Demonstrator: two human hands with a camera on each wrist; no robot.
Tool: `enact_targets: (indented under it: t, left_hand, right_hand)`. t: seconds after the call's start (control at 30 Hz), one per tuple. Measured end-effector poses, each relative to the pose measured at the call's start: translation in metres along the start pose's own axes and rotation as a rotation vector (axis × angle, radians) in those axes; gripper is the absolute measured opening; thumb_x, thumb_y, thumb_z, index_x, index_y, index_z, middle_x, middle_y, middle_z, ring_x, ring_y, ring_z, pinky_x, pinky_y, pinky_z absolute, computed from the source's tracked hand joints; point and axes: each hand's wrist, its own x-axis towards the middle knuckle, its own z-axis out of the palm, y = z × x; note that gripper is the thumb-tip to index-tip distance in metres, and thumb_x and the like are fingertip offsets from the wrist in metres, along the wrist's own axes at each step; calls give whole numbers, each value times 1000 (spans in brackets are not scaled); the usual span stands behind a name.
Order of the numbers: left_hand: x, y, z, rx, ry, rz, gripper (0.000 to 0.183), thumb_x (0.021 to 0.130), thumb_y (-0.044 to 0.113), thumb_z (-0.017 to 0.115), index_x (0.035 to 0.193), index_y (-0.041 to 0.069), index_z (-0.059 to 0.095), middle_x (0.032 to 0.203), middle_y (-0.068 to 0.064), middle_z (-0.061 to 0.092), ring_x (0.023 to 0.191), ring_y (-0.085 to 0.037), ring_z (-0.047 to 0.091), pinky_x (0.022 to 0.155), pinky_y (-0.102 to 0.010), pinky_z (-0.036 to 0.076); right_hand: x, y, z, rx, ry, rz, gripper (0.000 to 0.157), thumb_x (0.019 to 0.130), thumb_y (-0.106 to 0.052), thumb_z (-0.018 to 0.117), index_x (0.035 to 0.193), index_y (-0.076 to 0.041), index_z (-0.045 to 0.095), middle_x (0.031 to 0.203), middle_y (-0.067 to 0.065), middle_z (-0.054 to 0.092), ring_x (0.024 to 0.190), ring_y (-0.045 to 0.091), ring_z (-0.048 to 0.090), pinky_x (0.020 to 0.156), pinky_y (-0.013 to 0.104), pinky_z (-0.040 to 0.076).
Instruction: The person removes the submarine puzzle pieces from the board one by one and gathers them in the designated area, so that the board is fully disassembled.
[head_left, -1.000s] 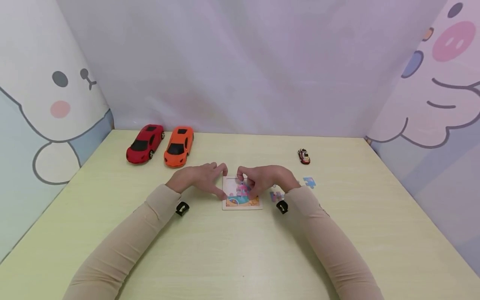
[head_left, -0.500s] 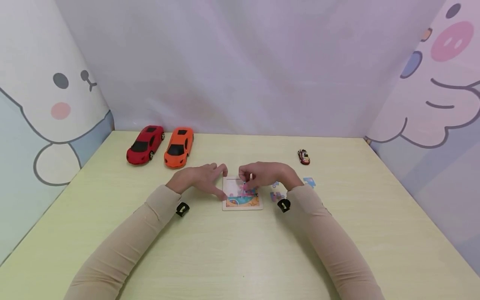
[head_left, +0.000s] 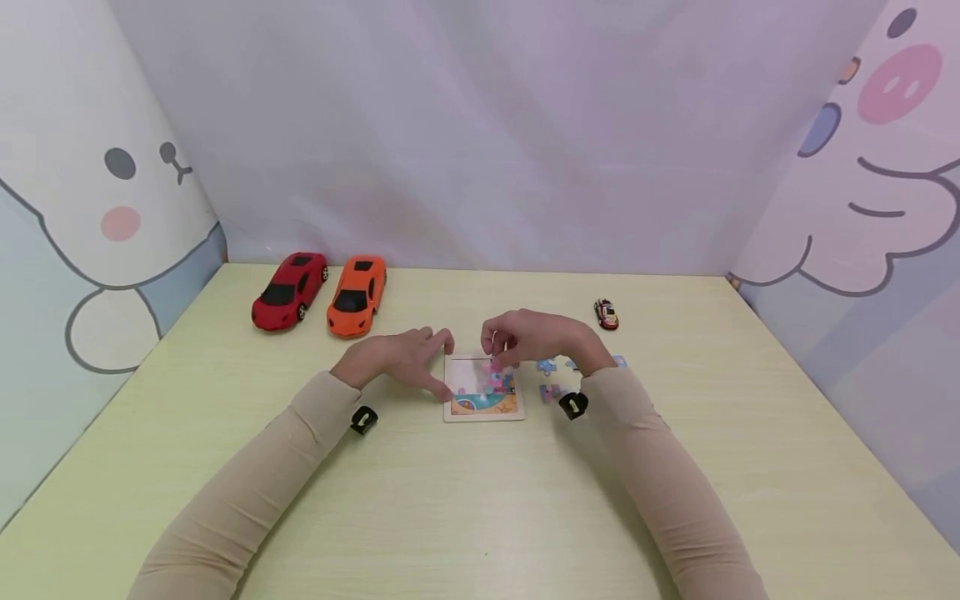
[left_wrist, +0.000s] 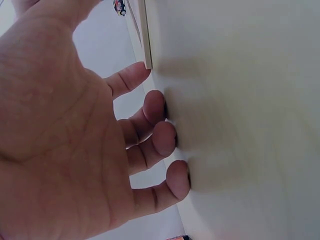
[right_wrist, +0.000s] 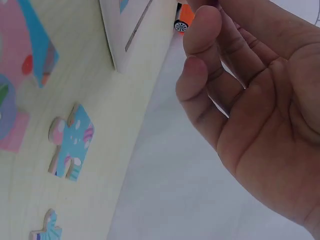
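Observation:
A square jigsaw puzzle tray [head_left: 483, 418] lies mid-table, with a beach-coloured strip filled along its near side and bare white at its upper left. My left hand [head_left: 401, 357] rests at the tray's left side, thumb and index finger spread along that edge; in the left wrist view the index fingertip [left_wrist: 132, 79] meets the tray's corner. Over the tray's right half, my right hand [head_left: 532, 335] pinches a pink puzzle piece [head_left: 494, 367] between thumb and index finger. Its pinching fingertips are cut off in the right wrist view, where the other fingers curl.
Loose puzzle pieces lie right of the tray, among them a blue one [head_left: 547, 366] and a pink-purple one [head_left: 552, 392]. A red toy car [head_left: 290, 292] and an orange toy car [head_left: 357, 297] stand back left, a small toy car [head_left: 607, 314] back right.
My right hand has moved slightly away from me and to the right, the pink piece at its fingertips, uncovering more of the tray and the loose pieces. The left hand stays put.

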Motion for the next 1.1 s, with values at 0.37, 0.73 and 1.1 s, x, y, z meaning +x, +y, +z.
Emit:
enact_targets:
  t: [0.37, 0.73, 1.1]
  left_hand:
    - [2, 2, 1, -5, -1, 24, 73, 82, 61, 73, 131, 19, 39, 113, -9, 47, 104, -25, 49, 85, -40, 42]
    - [2, 1, 1, -3, 5, 12, 73, 82, 61, 73, 131, 19, 39, 112, -9, 48, 103, -25, 49, 83, -39, 42]
    - [-1, 1, 1, -14, 9, 17, 73, 82, 59, 75, 131, 18, 40, 113, -9, 48, 102, -26, 49, 83, -40, 42]
  right_hand:
    - [-30, 12, -15, 26, 43, 9, 9, 95, -13, 69, 103, -7, 67, 90, -2, 69, 83, 31, 64, 76, 44, 52]
    - [-63, 31, -20, 5, 54, 74, 5, 96, -15, 69, 98, -11, 68, 88, 4, 68, 78, 23, 61, 74, 38, 50]
    - [-86, 50, -18, 71, 39, 107, 4, 95, -10, 68, 92, -9, 66, 83, 13, 63, 74, 29, 57, 67, 33, 46]
